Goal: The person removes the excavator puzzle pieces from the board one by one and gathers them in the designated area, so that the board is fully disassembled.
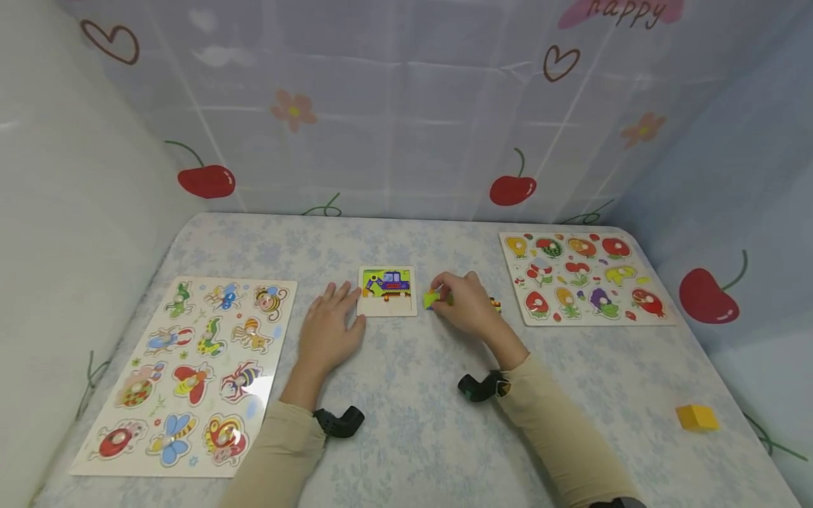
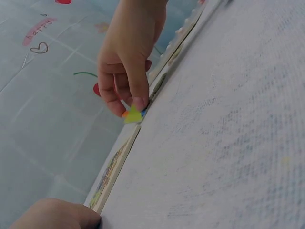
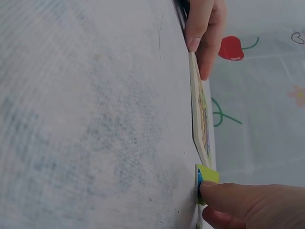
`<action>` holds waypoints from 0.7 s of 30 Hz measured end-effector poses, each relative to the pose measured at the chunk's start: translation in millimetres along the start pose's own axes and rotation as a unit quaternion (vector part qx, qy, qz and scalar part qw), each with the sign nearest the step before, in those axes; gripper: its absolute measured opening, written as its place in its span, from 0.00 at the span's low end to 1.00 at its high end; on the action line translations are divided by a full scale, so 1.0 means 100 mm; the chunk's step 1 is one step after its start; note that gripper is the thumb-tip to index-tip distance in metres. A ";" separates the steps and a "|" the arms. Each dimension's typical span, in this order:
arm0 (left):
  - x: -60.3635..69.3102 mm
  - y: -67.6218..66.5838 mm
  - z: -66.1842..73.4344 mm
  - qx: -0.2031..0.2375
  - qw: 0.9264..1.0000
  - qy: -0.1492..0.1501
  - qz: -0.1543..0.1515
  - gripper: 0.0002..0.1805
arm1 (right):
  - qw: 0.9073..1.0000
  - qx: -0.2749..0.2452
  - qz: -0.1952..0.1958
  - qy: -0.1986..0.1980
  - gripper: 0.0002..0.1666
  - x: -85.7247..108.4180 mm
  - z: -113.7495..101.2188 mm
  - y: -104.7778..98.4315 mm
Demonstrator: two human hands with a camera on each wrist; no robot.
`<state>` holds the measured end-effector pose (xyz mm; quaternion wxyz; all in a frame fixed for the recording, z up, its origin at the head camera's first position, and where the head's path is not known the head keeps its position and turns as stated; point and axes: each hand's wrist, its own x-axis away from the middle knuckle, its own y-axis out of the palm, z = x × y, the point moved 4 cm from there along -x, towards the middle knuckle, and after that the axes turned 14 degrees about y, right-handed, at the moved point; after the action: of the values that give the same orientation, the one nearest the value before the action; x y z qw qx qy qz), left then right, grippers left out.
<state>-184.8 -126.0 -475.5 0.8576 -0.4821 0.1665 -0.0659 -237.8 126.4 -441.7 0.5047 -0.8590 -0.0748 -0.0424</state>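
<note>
Pinching a lime-green puzzle piece (image 1: 430,300) in the right hand (image 1: 466,305), just right of the construction-vehicle puzzle board (image 1: 401,309). Touching that board's left edge with the outstretched left hand (image 1: 328,331).

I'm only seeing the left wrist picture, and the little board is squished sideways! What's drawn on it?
Observer: From the head view, the small board shows a purple and blue vehicle, maybe a digger.
Operator: Cool! What's over on the far left?
Observer: A big board of cartoon bugs lies left of the left hand.
Operator: Wow! And way over on the right, closer to the person?
Observer: A yellow block, well apart from the right hand.
</note>
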 end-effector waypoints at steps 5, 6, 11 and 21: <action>-0.01 0.00 0.01 -0.004 1.000 0.001 0.000 0.31 | 0.998 0.049 0.020 -0.013 0.14 0.00 -0.02 -0.01; -0.01 0.00 0.01 -0.005 1.000 0.002 0.000 0.31 | 0.998 0.056 0.021 -0.015 0.14 0.00 -0.02 -0.01; -0.02 0.01 0.01 -0.008 1.000 0.003 0.002 0.31 | 0.997 0.071 0.031 -0.028 0.13 0.01 -0.05 -0.02; -0.02 0.03 0.00 -0.013 1.000 0.003 0.002 0.32 | 0.997 0.068 0.029 -0.037 0.23 -0.03 -0.17 0.04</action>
<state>-186.3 -123.7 -477.6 0.8508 -0.4929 0.1706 -0.0634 -240.4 109.6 -437.4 0.5595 -0.8257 -0.0717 0.0093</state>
